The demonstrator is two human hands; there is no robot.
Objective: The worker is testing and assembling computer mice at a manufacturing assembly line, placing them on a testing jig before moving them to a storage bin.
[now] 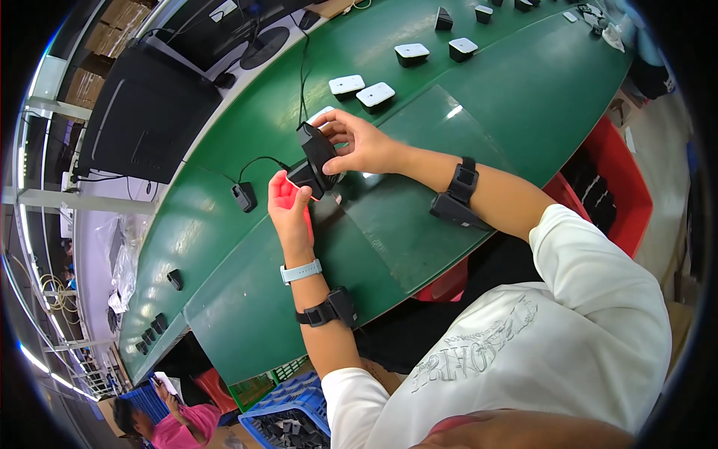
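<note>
My left hand (287,211) pinches a small black boxy device (304,178) between thumb and fingers. Red light falls on those fingers and along the device's lower edge. A thin black cable reaches the device's left side. Coming in from the right, my right hand (366,147) grips a longer black block-shaped device (317,147), tilted, its lower end against the smaller one. Another black cable (303,78) drops from above towards the block's top. Whether the two devices are joined, I cannot tell. Partly behind my right fingers lies a white-topped black unit (323,117).
Several white-topped black units (375,94) stand along the green table (419,247). A corded black block (244,197) lies to the left. A monitor (153,112) stands at upper left, a red bin (636,202) at right, a blue crate (280,408) below. Another person (179,426) is at lower left.
</note>
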